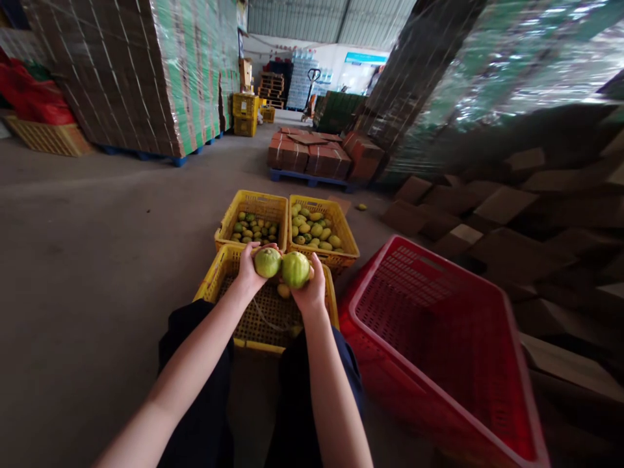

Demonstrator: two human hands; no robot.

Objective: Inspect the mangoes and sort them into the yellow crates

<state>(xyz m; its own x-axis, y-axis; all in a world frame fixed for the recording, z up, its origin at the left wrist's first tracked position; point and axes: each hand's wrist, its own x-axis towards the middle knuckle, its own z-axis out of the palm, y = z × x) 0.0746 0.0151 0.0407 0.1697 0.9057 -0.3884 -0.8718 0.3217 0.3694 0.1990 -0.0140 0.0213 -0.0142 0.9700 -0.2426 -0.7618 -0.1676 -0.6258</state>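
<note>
My left hand (251,268) is closed round a round green fruit (268,262), like a small melon. In my right hand (312,287) sits a larger, ribbed yellow-green fruit (296,270) of the same sort. Both are held side by side above the near yellow crate (205,281). A yellowish fruit (283,290) shows in that crate below my hands, which hide part of its inside. Beyond it stand a left yellow crate (227,224) with smaller green and yellow fruits (253,226) and a right yellow crate (347,227) with larger ones (316,229).
At my right stands a big red crate (385,364). Flattened cardboard (531,253) is heaped beyond it. A loose fruit (361,207) lies on the floor. Farther off are a blue pallet of boxes (312,179) and tall wrapped stacks (190,78) on either side.
</note>
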